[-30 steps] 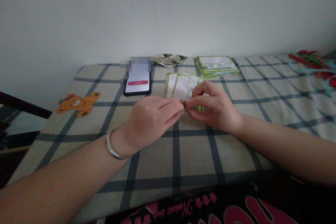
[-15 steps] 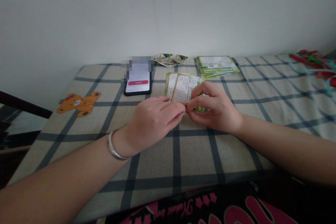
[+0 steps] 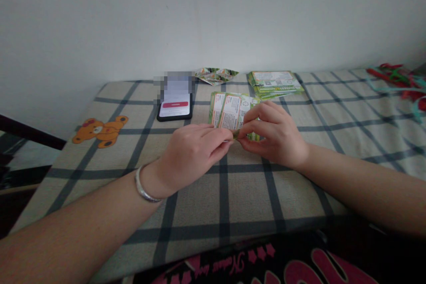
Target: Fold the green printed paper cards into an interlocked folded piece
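A small green piece of folded paper (image 3: 236, 135) shows between my fingertips; most of it is hidden by them. My left hand (image 3: 195, 153), with a silver bangle at its wrist, pinches the left end from above. On the other end, the thumb and fingers of my right hand (image 3: 278, 135) are pressed together. Just behind both hands lie several printed green-and-white cards (image 3: 229, 108), fanned over each other and partly covered by my right fingers.
A lit phone (image 3: 175, 104) lies left of the cards. Behind, by the wall, are folded paper pieces (image 3: 216, 76) and a stack of green cards (image 3: 276, 82). An orange bear cutout (image 3: 100, 132) lies at left on the checked tablecloth (image 3: 199, 222). Red and teal items (image 3: 399, 80) sit far right.
Both hands stay at nearly the same place, with slight finger shifts. A little more of the green folded paper shows between the fingertips now.
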`<state>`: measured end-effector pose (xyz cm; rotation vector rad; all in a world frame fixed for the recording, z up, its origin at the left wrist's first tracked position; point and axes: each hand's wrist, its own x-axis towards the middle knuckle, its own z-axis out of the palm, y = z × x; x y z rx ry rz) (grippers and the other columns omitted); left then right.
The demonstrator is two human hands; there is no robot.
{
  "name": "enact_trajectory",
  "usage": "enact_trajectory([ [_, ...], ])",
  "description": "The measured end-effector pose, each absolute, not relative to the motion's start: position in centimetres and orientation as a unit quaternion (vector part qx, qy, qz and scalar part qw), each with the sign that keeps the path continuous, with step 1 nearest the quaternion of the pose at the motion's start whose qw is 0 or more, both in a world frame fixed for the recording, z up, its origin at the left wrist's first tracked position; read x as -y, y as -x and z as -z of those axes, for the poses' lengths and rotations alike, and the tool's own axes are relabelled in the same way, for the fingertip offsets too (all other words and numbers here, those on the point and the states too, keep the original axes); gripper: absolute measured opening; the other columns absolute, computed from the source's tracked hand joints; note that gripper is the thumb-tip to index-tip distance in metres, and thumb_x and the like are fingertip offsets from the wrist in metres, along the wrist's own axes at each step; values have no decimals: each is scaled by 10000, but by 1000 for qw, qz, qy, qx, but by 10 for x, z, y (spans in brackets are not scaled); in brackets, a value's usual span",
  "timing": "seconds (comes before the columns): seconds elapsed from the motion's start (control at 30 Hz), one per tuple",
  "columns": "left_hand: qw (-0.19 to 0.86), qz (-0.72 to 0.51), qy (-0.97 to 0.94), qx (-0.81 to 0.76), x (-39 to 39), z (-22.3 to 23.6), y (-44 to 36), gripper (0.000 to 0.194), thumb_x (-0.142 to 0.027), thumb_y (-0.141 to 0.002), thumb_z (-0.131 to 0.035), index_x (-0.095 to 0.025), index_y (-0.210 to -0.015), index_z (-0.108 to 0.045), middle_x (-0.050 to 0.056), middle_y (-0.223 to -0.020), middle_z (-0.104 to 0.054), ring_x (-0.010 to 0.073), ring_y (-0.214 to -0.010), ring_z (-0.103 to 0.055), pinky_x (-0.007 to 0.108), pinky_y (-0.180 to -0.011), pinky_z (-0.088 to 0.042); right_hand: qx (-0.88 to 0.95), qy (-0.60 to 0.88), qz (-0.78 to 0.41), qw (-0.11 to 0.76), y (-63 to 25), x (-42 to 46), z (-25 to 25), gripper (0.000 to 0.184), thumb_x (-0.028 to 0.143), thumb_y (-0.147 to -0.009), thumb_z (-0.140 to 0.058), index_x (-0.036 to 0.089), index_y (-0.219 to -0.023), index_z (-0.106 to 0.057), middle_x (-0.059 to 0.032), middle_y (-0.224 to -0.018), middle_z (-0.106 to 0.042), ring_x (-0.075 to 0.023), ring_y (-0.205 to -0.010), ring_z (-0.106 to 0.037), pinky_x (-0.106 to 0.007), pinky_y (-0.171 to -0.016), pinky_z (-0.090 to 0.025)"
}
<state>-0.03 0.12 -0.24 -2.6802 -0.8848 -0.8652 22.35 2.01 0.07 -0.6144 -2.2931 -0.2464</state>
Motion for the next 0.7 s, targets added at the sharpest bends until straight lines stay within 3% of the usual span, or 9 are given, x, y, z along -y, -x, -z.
enact_trajectory([
  [0.7,95,310,891,318,-3,3,1,90,-223,-928,-551,-184,-873,-611,-6,-731,-695,149,-638,-646,266,-580,-433,882,267,72,381,-223,-20,-1,47,193,-830,-657,208,-786,-649,-36,-837,-628,-177,-772,-558,-333,-696,-437],
])
